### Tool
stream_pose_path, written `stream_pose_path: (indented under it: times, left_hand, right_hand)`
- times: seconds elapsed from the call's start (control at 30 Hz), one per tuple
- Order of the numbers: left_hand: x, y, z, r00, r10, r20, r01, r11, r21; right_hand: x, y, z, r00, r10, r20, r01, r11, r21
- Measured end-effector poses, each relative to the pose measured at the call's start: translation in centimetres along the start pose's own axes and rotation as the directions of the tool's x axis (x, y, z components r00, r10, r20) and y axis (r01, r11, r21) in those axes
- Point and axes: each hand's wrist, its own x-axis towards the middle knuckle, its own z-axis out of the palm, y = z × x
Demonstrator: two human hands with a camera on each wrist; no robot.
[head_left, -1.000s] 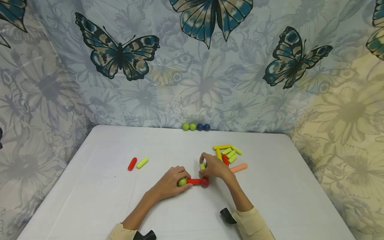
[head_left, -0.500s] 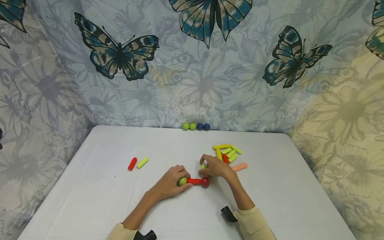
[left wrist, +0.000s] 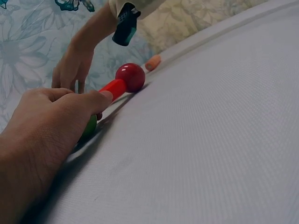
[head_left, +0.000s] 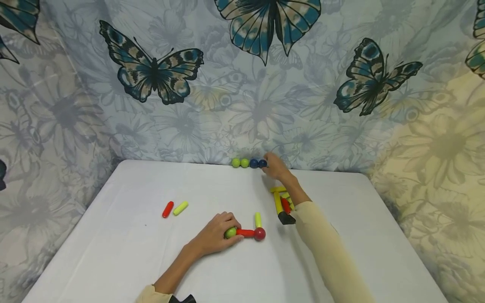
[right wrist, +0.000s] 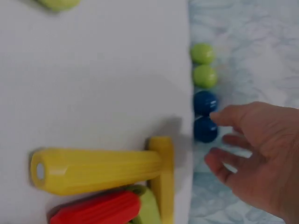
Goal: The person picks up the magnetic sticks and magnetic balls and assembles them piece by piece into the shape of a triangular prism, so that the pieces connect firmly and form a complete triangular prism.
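My left hand [head_left: 216, 233] grips a green ball [head_left: 230, 233], with fingers and thumb around it. From that ball a red rod [head_left: 245, 232] runs right to a red ball [head_left: 259, 234]. A lime-green rod [head_left: 258, 219] extends from the red ball toward the back; whether it is joined cannot be told. My right hand [right wrist: 261, 154] reaches to the table's back edge, its fingers loosely bent and apart. Its thumb is at the nearer of two dark blue balls [right wrist: 206, 129], which line up with two green balls [right wrist: 203, 65]. Contact is unclear.
Right of centre lies a pile of yellow rods [right wrist: 93, 170], green rods and a red rod [right wrist: 98, 210], partly hidden by the right arm. A peach rod [left wrist: 153, 62] lies there too. At left are a red rod [head_left: 168, 209] and a lime-green rod [head_left: 180, 208].
My right hand has let go of the lime-green rod beside the red ball and moved back to the blue balls. My left hand keeps its grip in place.
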Motion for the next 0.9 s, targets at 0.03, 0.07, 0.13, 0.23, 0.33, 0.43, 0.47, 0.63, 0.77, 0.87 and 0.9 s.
stream_pose_path:
  times: [0.03, 0.07, 0.13, 0.23, 0.33, 0.43, 0.47, 0.63, 0.77, 0.87, 0.9]
  left_hand:
    - [0.0, 0.0, 0.0, 1.000, -0.003, 0.002, 0.003, 1.000, 0.000]
    - [0.0, 0.0, 0.1, 1.000, -0.009, 0.005, 0.009, 1.000, 0.000]
    - [0.0, 0.1, 0.1, 1.000, -0.016, 0.007, 0.016, 1.000, -0.003]
    - [0.0, 0.1, 0.1, 1.000, -0.018, 0.011, 0.018, 1.000, 0.001]
    - [0.0, 0.1, 0.1, 1.000, -0.014, 0.008, 0.014, 1.000, 0.006]
    - [0.1, 0.1, 0.0, 1.000, -0.006, -0.003, 0.006, 1.000, 0.009]
    - [0.1, 0.1, 0.0, 1.000, -0.002, -0.006, 0.002, 1.000, 0.010]
    - [0.0, 0.1, 0.0, 1.000, -0.005, -0.003, 0.005, 1.000, 0.010]
    - [0.0, 0.1, 0.0, 0.999, -0.030, 0.020, 0.030, 1.000, 0.004]
    - [0.0, 0.1, 0.0, 0.999, -0.030, 0.029, 0.030, 1.000, -0.006]
    - [0.0, 0.1, 0.0, 0.999, -0.027, 0.029, 0.027, 1.000, -0.006]
  right_hand:
    - [0.4, 0.4, 0.3, 1.000, -0.014, 0.021, 0.015, 0.999, -0.031]
    - [0.7, 0.7, 0.5, 0.999, -0.026, 0.042, 0.029, 0.998, -0.061]
    - [0.9, 1.1, 0.9, 0.998, -0.018, 0.067, 0.024, 0.997, -0.077]
    - [0.7, 1.3, 1.2, 0.998, 0.019, 0.057, -0.014, 0.996, -0.085]
    - [0.3, 1.2, 1.1, 0.999, 0.007, 0.040, -0.002, 0.992, -0.127]
    - [-0.3, 1.0, 1.0, 0.997, -0.041, 0.065, 0.052, 0.981, -0.185]
    - [-0.6, 0.9, 0.9, 0.996, -0.051, 0.080, 0.066, 0.978, -0.196]
    - [-2.3, 0.2, 1.0, 0.989, -0.046, 0.139, 0.069, 0.984, -0.164]
    - [-4.8, -1.3, 1.5, 0.991, -0.074, 0.113, 0.084, 0.993, -0.079]
    - [-7.1, -2.4, 2.2, 0.989, -0.097, 0.115, 0.099, 0.995, -0.010]
    - [-7.9, -2.7, 2.5, 0.987, -0.099, 0.124, 0.098, 0.995, 0.007]
